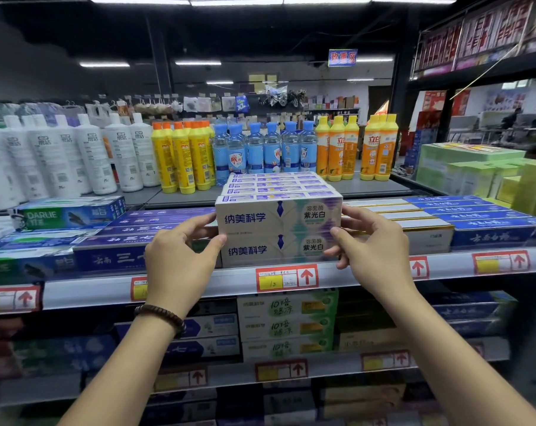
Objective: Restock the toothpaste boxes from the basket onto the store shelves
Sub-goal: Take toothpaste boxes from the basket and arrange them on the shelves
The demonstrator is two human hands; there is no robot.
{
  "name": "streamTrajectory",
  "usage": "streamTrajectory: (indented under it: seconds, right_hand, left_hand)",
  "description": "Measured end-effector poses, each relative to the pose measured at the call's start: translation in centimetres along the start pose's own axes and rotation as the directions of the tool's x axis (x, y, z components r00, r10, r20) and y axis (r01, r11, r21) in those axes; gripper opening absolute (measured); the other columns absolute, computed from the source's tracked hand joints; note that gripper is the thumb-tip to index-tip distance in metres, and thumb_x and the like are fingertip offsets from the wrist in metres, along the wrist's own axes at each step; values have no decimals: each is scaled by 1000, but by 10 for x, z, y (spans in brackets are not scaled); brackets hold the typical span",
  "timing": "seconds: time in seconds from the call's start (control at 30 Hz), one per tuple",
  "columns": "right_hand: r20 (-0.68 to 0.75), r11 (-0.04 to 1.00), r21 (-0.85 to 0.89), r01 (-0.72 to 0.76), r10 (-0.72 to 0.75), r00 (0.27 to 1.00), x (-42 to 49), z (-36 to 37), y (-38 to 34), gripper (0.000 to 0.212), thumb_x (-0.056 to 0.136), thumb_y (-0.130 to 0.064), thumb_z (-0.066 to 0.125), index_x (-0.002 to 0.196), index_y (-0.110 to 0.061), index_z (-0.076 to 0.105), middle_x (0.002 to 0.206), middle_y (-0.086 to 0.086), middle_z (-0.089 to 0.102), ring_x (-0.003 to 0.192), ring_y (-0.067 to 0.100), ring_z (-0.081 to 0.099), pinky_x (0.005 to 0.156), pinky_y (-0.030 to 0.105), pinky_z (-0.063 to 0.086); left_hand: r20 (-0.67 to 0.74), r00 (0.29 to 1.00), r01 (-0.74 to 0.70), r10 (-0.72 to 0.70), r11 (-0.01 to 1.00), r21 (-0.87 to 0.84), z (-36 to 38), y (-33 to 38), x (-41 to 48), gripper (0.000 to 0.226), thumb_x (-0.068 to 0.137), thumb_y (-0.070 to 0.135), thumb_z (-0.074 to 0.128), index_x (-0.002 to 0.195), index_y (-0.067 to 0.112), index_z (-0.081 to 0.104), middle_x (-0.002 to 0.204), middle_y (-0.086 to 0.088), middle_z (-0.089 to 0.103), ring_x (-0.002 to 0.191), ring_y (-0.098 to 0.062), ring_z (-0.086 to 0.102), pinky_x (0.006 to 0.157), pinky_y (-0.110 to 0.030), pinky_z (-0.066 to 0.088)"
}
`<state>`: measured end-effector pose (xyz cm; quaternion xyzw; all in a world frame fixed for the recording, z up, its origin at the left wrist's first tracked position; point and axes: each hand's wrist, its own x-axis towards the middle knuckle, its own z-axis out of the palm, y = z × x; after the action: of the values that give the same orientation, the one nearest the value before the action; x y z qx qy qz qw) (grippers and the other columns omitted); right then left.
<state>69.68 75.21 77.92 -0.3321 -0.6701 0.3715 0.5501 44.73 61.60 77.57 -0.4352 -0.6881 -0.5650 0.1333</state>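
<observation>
As my left hand [180,256] and right hand [374,250] pinch both ends of the white toothpaste boxes [279,232], fingers curled on them | boxes stacked at the near edge of the shelf [223,281] | step: I think lining them up | next: let go gently, fetch more

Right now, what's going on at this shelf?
A person is stocking a shop shelf. The left hand and right hand grip opposite ends of two stacked cream-and-purple cardboard toothpaste boxes at the front of the grey metal shelf, with more of the same lined up behind. Dark blue toothpaste boxes lie on both sides. No basket is in view.
</observation>
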Motion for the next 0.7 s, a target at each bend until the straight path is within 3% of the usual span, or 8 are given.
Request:
streamTrajectory:
  seconds: [0.07, 0.23, 0.43, 0.57, 0.7]
  right_hand:
    - [1, 1000, -7, 0, 0, 1000, 0, 0, 0, 40, 97, -4, 75, 134, -20, 71, 104, -4, 78, 64, 21, 78, 50, 33, 60]
    - [5, 1000, -20, -4, 4, 1000, 0, -1, 0, 40, 97, -6, 75, 135, -19, 71, 103, -4, 78, 65, 20, 78, 50, 33, 61]
    - [8, 1000, -16, 1, -1, 1000, -2, -3, -2, 43, 96, -6, 76, 136, -22, 70, 100, -5, 79, 66, 19, 78, 52, 35, 62]
    - [-35, 1000, -17, 17, -17, 999, -6, -7, -2, 39, 95, -9, 78, 132, -20, 70, 109, -2, 77, 67, 17, 78, 52, 36, 62]
    - [-95, 993, -85, 86, -94, 991, -16, -11, -3, 29, 96, -17, 78, 123, -18, 69, 108, -4, 74, 66, 11, 77, 49, 33, 61]
  left_hand:
    - [4, 1000, 12, -12, 1000, -3, 0, 1, 0, 38, 84, 35, 87, 120, 40, 76, 85, 26, 72, 92, 9, 65, 94, -40, 59]
    - [26, 1000, 10, -10, 1000, -4, 1, -2, 0, 40, 84, 39, 85, 122, 43, 74, 94, 22, 76, 101, -8, 70, 92, -45, 59]
    - [23, 999, 28, -27, 1000, -12, 0, 0, -1, 42, 84, 39, 86, 123, 45, 72, 93, 24, 75, 103, -8, 70, 96, -48, 57]
    - [0, 1000, 25, -25, 999, -27, -5, 5, -4, 40, 84, 34, 86, 121, 39, 72, 97, 21, 74, 79, 6, 62, 83, -34, 58]
    - [-52, 999, -16, 15, 1000, -25, -8, 6, -12, 34, 86, 31, 85, 117, 35, 71, 102, 19, 72, 77, -5, 61, 73, -26, 53]
